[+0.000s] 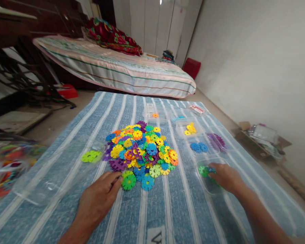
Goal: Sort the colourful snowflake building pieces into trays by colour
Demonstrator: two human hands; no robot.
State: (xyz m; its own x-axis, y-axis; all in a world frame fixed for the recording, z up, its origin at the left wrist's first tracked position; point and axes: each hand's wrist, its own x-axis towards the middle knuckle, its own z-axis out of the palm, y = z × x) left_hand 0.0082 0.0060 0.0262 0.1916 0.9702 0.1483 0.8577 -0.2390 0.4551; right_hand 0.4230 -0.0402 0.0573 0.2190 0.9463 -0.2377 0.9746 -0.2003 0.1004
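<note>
A heap of plastic flower discs [137, 145] in yellow, blue, orange, green and purple lies on the striped cloth. My left hand [99, 195] is closed in a pinch at the heap's near edge, its fingertips on the rim of a green flower disc [128, 182]. On the right, my right hand [225, 176] reaches into a clear box [213, 190] that holds green discs [204, 170]. Its fingers are closed, and a bluish disc shows at the fingertips, partly hidden. Beyond it, blue discs [199, 147], purple discs [216, 141] and yellow discs [190, 128] sit in clear compartments.
Lime-green discs [91, 156] rest by a large clear plastic container [44, 189] at left. A clear lid or tray [162, 117] with one orange disc lies at the back. Bags of colourful pieces [5, 169] stand left, a cardboard box [259, 144] right, a bed [117, 73] behind.
</note>
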